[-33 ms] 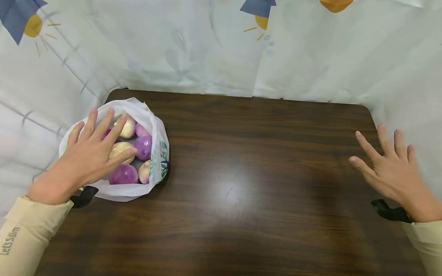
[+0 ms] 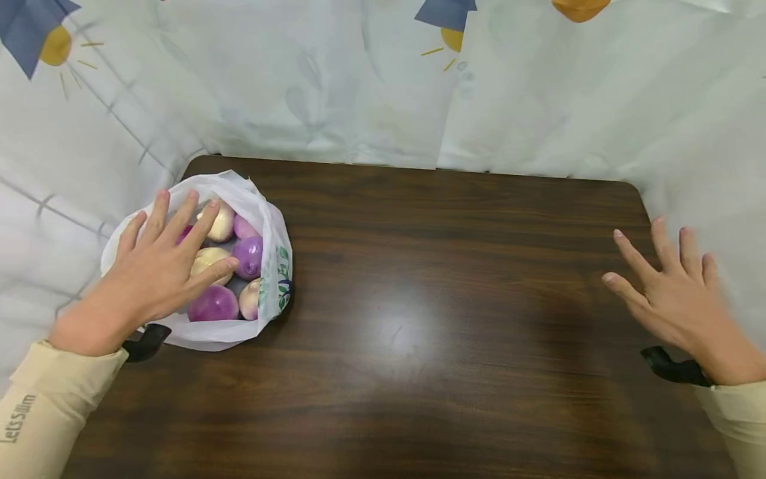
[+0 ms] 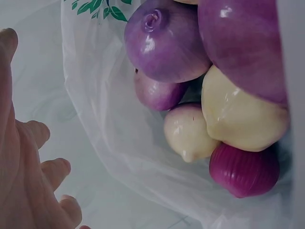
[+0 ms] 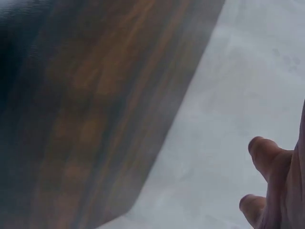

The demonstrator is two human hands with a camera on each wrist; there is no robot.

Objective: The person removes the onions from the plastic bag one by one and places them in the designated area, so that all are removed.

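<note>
Fingers of both hands spread, holding nothing; left hand [image 2: 157, 265] over onion bag [image 2: 272, 233]; sleeve [image 2: 36, 412] reads "Let's Slim"

Thin plastic bag [image 2: 272, 229] on glossy wood-grain table [image 2: 449, 319].

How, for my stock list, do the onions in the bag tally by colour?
Purple onions: 4
Cream onions: 3
Total: 7 showing in the plastic bag; the left hand may hide more.
</note>
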